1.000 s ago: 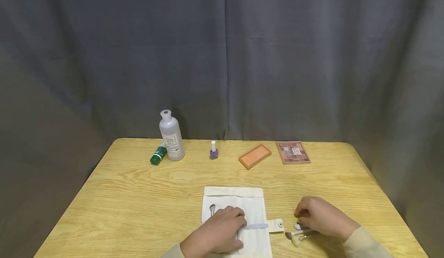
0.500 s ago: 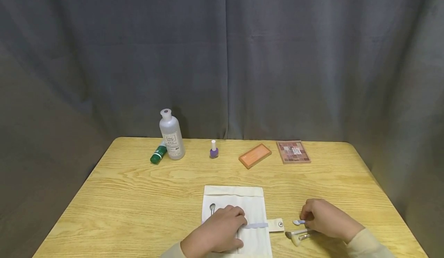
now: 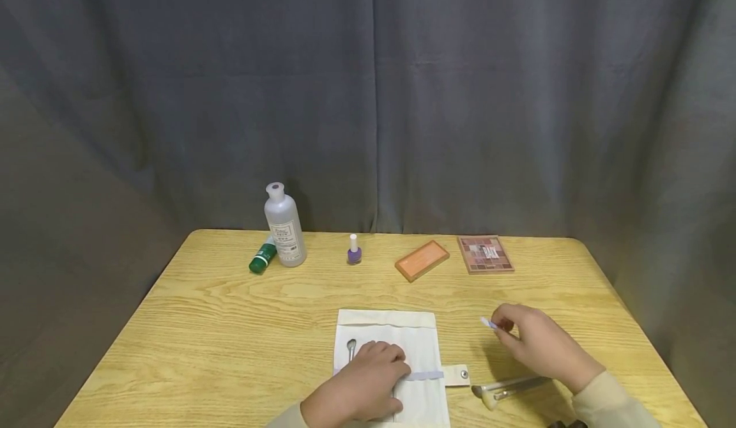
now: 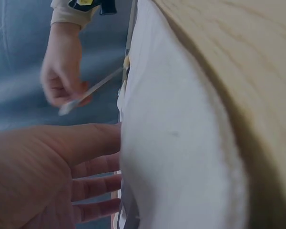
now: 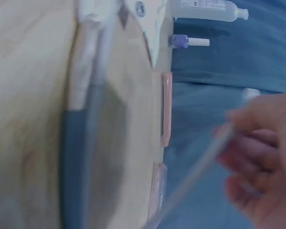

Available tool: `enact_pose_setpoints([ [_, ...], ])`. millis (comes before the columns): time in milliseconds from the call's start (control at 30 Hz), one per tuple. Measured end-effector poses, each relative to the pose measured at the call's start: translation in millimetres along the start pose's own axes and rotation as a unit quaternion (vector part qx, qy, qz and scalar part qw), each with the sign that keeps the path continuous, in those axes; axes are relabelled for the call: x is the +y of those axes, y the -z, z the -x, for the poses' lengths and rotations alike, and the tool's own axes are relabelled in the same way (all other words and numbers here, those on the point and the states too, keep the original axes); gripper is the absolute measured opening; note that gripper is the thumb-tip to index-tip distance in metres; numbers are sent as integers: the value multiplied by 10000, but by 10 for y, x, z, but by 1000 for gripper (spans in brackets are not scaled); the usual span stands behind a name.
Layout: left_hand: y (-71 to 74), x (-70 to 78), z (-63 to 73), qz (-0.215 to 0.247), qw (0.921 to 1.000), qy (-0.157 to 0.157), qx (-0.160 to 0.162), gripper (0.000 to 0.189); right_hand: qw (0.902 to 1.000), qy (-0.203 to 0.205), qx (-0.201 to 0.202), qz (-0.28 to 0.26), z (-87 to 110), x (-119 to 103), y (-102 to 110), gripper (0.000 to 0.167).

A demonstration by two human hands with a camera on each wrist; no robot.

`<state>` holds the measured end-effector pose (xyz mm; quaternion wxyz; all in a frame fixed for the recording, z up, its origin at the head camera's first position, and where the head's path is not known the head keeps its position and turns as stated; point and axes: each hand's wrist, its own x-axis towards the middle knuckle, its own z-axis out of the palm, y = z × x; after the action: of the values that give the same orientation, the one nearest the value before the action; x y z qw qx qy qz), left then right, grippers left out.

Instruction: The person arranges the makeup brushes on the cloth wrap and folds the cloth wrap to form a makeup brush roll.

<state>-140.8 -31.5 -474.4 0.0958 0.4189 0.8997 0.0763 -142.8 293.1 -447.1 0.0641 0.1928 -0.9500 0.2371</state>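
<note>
My left hand (image 3: 372,383) rests on a white cloth brush roll (image 3: 418,338), thumb and fingers spread; in the left wrist view its fingers reach to the cloth (image 4: 176,114). A makeup brush (image 3: 351,346) lies in the roll, its head showing above the hand. My right hand (image 3: 537,345) is raised over the table to the right of the roll. Between thumb and fingers it pinches a thin makeup brush (image 3: 487,322) with a whitish tip, the pale handle (image 5: 195,174) slanting away in the right wrist view. Below that hand lie several makeup brushes (image 3: 489,395).
Along the back stand a clear bottle (image 3: 285,233) and a purple nail polish (image 3: 354,253), with a green tube (image 3: 263,257) lying beside the bottle. An orange palette (image 3: 422,260) and an eyeshadow palette (image 3: 486,254) lie right of them. The roll's snap strap (image 3: 457,375) extends right.
My right hand has picked up the white-tipped makeup brush from beside the others and lifted it up and away from the table. My left hand has stayed on the roll.
</note>
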Motion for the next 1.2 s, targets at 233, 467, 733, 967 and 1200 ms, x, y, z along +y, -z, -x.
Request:
enact_pose_setpoints([
  [233,-19,-11,-14,-181,9996,-166,125,41,9743,907,2060,-63,-211,-190,40,51],
  [467,-8,5,-20,-74,9998,-168,23,43,9611,1188,2346,-841,-382,-351,-7,65],
  [733,-12,22,-50,-144,9999,-35,-75,41,9637,730,1775,-1854,-539,-491,-180,52],
  [967,15,31,-41,23,9999,57,-79,37,9622,338,1342,-2346,-645,-550,-338,50],
  [1200,22,38,-27,16,9999,100,-41,35,9596,134,1036,-2612,-690,-574,-506,47],
])
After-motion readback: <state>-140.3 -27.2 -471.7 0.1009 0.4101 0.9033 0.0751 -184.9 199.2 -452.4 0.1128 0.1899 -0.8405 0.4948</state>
